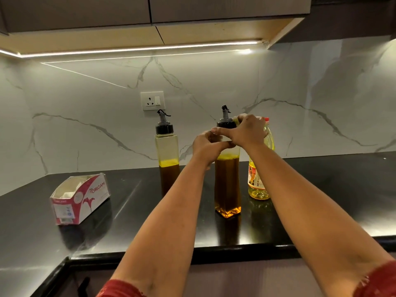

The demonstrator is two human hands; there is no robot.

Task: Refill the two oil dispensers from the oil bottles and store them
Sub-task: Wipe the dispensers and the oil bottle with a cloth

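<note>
Near dispenser (227,181) stands mid-counter, roughly two-thirds full; left hand (206,146) grips its shoulder, right hand (246,130) wraps the cap (226,124). Can't tell if opening or closing. Far dispenser (167,155) sits about half full at the wall, oil bottle (260,168) to its right; storing not done.

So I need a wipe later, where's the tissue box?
In the head view, the tissue box lies on the left of the black counter, left of the untouched oil dispenser.

Place: I see a home kitchen.
Surfaces: black desk (321,189), marble backsplash (85,99).
Fittings: overhead cabinets (150,9), wall socket (152,101).
</note>
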